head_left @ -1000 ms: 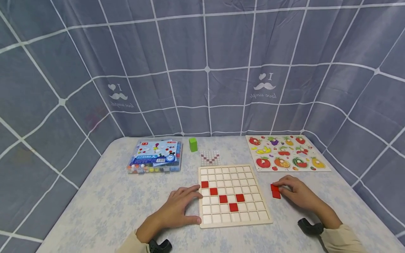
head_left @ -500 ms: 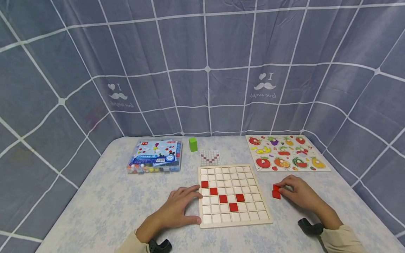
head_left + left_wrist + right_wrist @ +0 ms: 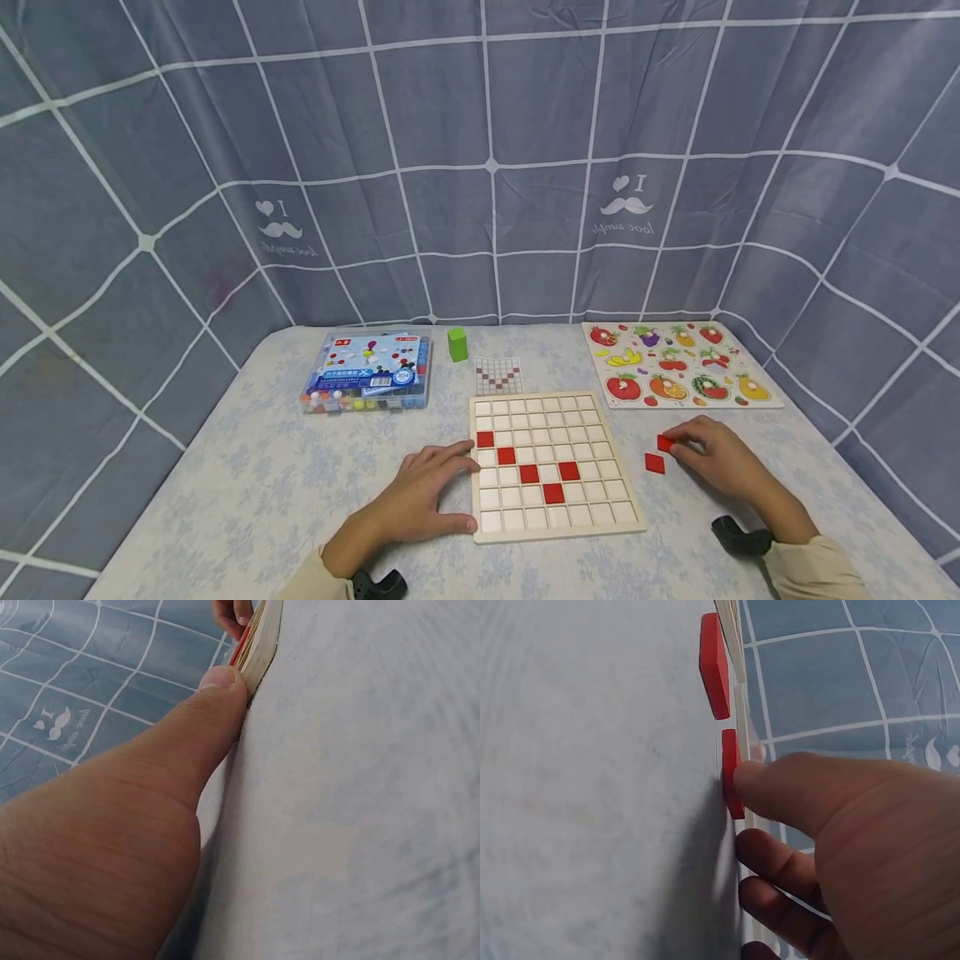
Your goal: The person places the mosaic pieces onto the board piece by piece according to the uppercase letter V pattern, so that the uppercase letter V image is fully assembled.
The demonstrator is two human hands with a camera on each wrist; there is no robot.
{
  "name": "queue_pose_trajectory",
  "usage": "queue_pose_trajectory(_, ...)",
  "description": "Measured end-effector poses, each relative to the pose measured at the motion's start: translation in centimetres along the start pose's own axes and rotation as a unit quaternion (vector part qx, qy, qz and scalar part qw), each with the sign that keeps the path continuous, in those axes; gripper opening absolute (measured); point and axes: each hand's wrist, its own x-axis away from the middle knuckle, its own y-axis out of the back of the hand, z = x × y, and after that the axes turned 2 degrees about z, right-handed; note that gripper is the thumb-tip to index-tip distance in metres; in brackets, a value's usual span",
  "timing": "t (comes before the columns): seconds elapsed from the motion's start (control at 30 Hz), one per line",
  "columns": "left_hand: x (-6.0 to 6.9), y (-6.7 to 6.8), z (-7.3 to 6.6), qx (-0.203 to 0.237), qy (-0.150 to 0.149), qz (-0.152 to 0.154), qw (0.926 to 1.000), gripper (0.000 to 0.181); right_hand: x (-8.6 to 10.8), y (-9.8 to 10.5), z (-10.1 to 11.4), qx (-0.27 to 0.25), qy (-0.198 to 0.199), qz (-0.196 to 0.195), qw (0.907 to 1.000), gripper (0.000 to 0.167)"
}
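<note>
A wooden grid board (image 3: 558, 525) lies flat in the head view, with several red square tiles (image 3: 529, 474) set in its cells in a slanting pattern. My left hand (image 3: 420, 500) rests along the board's left edge, thumb and fingers spread and touching the rim; the left wrist view shows the thumb (image 3: 219, 678) against the board's side. To the right of the board, my right hand (image 3: 716, 454) pinches a loose red tile (image 3: 664, 443) at table level. Another red tile (image 3: 655, 463) lies just beside it, apart from the fingers.
A small pattern card (image 3: 498, 376) lies behind the board. A green block (image 3: 457, 344) stands near it. To the left is a clear plastic case (image 3: 367, 371) of colourful parts; at the back right lies a fruit puzzle board (image 3: 678, 367). A grey-blue curtain (image 3: 420, 208) encloses the table.
My right hand has moved slightly right, drawing one red tile away from the other, so a gap shows between them. My left hand has stayed at the grid board's edge.
</note>
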Motion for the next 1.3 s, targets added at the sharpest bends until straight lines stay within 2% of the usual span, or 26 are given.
queue_pose_trajectory(0.4, 0.14, -0.04, -0.02, -0.001, -0.004, -0.007, 1.0, 0.066, -0.1, -0.27, 0.3, 0.012, -0.03, -0.005, 0.9995, 0.026)
queue_pose_trajectory(0.7, 0.19, -0.13, -0.09, 0.001, -0.005, -0.003, 1.0, 0.065, -0.06, -0.16, 0.27, 0.016, -0.027, 0.007, 0.9995, 0.024)
queue_pose_trajectory(0.87, 0.18, -0.24, -0.06, 0.001, 0.001, 0.001, 1.0, 0.067, -0.02, -0.29, 0.21, 0.021, -0.027, 0.001, 0.9994, 0.029)
queue_pose_trajectory(1.0, 0.16, -0.13, -0.11, 0.003, 0.003, 0.004, 1.0, 0.067, -0.03, -0.29, 0.06, 0.018, -0.029, -0.001, 0.9994, 0.027)
queue_pose_trajectory(1.3, 0.13, 0.13, -0.21, 0.001, 0.0, -0.002, 1.0, 0.066, -0.13, -0.15, 0.09, 0.017, -0.031, 0.004, 0.9994, 0.024)
